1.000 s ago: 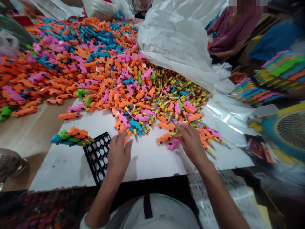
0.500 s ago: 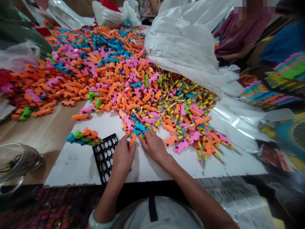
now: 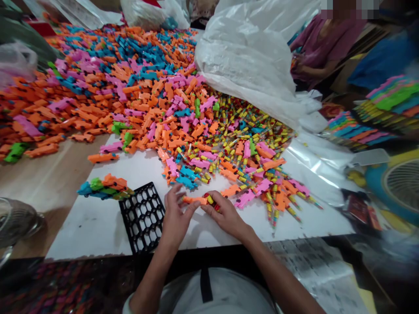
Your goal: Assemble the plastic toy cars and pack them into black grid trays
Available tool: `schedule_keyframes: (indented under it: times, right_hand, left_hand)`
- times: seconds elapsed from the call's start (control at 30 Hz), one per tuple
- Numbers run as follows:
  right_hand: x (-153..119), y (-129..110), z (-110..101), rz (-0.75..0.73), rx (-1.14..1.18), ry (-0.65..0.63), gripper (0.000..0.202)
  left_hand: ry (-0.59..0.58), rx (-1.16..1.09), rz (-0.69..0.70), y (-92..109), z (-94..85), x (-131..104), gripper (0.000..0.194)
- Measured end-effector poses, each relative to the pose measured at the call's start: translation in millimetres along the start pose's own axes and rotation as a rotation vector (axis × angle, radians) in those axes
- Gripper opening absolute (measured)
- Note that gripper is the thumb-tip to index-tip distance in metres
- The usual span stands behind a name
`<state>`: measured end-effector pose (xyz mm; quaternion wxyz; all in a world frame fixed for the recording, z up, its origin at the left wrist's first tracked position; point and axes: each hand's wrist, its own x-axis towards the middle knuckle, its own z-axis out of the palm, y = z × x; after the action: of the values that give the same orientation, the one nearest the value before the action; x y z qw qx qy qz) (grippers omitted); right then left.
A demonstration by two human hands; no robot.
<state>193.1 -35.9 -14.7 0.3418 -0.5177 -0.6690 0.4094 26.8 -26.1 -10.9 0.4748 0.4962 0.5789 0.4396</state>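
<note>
An orange toy car (image 3: 195, 200) is held level above the white board by my left hand (image 3: 176, 213), thumb and fingers closed on its ends. My right hand (image 3: 227, 216) pinches a small tube with a yellow and red label (image 3: 210, 199) against the car's right end. Whether the tube sits inside the car cannot be made out. Left of my hands lies a black grid tray (image 3: 143, 216). Several orange, green and blue cars (image 3: 106, 186) stand in a row at its far left corner. Blue toy cars (image 3: 187, 176) lie just beyond my fingers.
A large heap of toy cars (image 3: 94, 113) covers the far table. Yellow-labelled tubes (image 3: 245, 117) spill from under a white plastic bag (image 3: 245, 56). Cars with tubes attached (image 3: 281, 198) lie to the right. A glass mug (image 3: 16, 222) stands left; a person (image 3: 327, 48) sits at far right.
Both hands have drawn back slightly from the pile. The orange car is now lifted and turned sideways between them, with the tube at its right end. The view has shifted a little.
</note>
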Motion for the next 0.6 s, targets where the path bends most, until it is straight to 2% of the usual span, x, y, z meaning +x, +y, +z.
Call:
schedule_keyframes:
  times: [0.07,0.1,0.17,0.23,0.33,0.47,0.6]
  right_hand:
    - [-1,1,-7,0.009,0.028,-0.073,0.021]
    - [-3,2,-10,0.013,0.044,-0.101,0.021]
    - [-7,4,-15,0.029,0.052,-0.126,0.021]
    - [-12,6,-20,0.027,0.001,-0.105,0.022]
    - [-16,10,-25,-0.053,-0.119,-0.055,0.024]
    - [-17,12,-26,-0.167,-0.204,-0.042,0.026]
    - [-16,13,-27,-0.207,-0.258,-0.046,0.026]
  left_hand:
    - [-0.120,0.236,0.238,0,-6.1,-1,0.037]
    - [-0.206,0.300,0.311,1,-8.5,-1,0.029]
    - [-0.305,0.361,0.356,3,-10.8,-3,0.021]
    - [-0.265,0.394,0.343,5,-9.8,-5,0.021]
    - [-0.206,0.410,0.330,7,-5.2,-7,0.020]
    - [-0.208,0.414,0.349,10,0.4,-8,0.020]
    - [-0.221,0.439,0.366,12,2.7,-10,0.020]
